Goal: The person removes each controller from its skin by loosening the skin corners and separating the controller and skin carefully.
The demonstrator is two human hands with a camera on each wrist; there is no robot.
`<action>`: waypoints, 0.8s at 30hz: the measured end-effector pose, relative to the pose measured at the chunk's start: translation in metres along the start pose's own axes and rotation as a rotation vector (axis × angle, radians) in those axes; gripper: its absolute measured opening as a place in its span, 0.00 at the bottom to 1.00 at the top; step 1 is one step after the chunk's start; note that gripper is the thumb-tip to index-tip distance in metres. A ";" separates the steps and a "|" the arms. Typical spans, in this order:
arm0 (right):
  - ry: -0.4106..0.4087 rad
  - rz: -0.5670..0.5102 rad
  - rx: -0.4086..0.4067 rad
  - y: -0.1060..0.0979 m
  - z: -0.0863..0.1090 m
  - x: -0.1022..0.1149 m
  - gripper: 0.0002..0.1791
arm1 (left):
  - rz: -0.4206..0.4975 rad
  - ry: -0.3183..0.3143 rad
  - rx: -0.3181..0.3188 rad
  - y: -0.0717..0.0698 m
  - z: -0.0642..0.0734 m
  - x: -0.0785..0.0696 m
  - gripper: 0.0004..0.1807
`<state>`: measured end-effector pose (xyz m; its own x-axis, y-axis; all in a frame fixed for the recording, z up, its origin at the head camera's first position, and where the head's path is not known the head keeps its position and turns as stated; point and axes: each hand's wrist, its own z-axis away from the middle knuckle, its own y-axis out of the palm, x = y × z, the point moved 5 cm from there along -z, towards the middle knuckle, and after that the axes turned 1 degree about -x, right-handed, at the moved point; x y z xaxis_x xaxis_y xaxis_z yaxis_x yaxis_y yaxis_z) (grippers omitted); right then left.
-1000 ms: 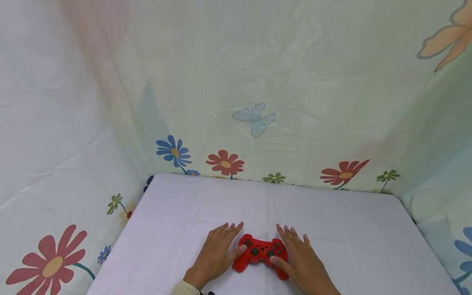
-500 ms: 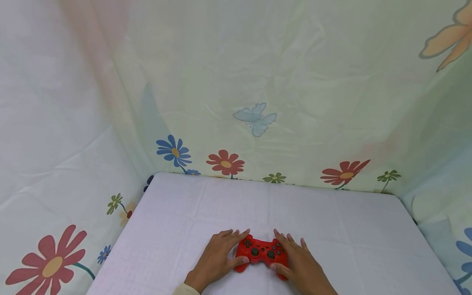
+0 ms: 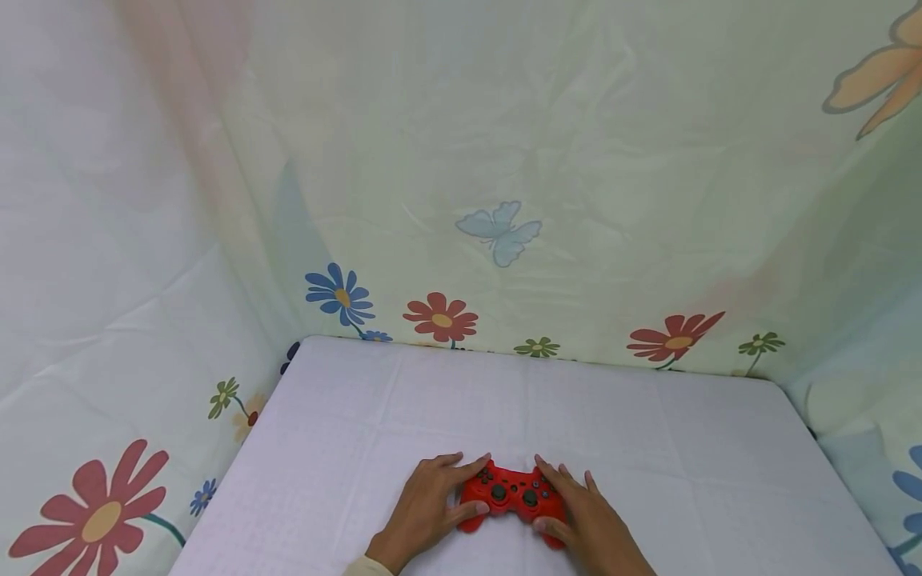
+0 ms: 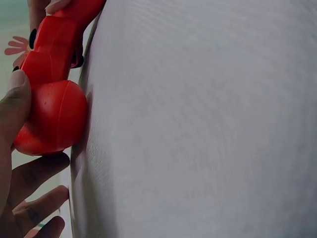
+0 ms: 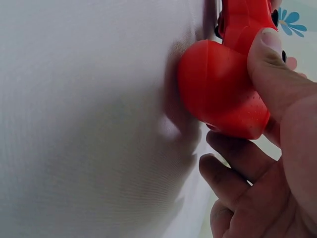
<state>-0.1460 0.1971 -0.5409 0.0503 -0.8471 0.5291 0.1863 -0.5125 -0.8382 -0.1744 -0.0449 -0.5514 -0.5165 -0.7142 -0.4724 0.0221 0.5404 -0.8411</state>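
A red game controller [image 3: 513,484] with two black thumbsticks sits close over the white cloth, its buttons facing up. My left hand [image 3: 423,508] holds its left side, thumb on the near face beside the left stick and index finger along the shoulder. On the other side my right hand [image 3: 596,524] holds the right grip in much the same way. In the left wrist view, the rounded grip of the controller [image 4: 57,116] lies between thumb and fingers. The right wrist view has the other grip of the controller [image 5: 220,91] between thumb and fingers, beside the cloth.
A white cloth [image 3: 612,424] covers the table, which has rounded far corners. Behind it hangs a pale curtain [image 3: 634,200] printed with flowers and butterflies, and similar fabric [image 3: 108,320] closes off the left side.
Both hands have come in from hovering beside the controller and lowered onto it. Index fingers now lie at its shoulders, thumbs on its near face. The controller has barely shifted.
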 end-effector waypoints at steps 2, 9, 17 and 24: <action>0.016 -0.006 0.004 0.000 -0.001 -0.001 0.50 | 0.003 -0.011 -0.002 0.000 0.000 -0.001 0.35; 0.068 -0.018 0.010 0.001 -0.003 -0.002 0.52 | 0.025 -0.037 -0.007 0.001 0.000 0.001 0.34; 0.061 -0.032 -0.030 0.000 -0.001 -0.001 0.52 | 0.103 -0.042 -0.037 0.000 0.001 0.002 0.34; 0.059 -0.041 -0.073 0.001 0.000 0.003 0.52 | 0.143 -0.093 -0.047 -0.003 0.000 0.003 0.35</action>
<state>-0.1456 0.1940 -0.5404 -0.0145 -0.8311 0.5560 0.1145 -0.5538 -0.8247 -0.1761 -0.0488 -0.5507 -0.4298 -0.6654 -0.6103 0.0480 0.6582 -0.7513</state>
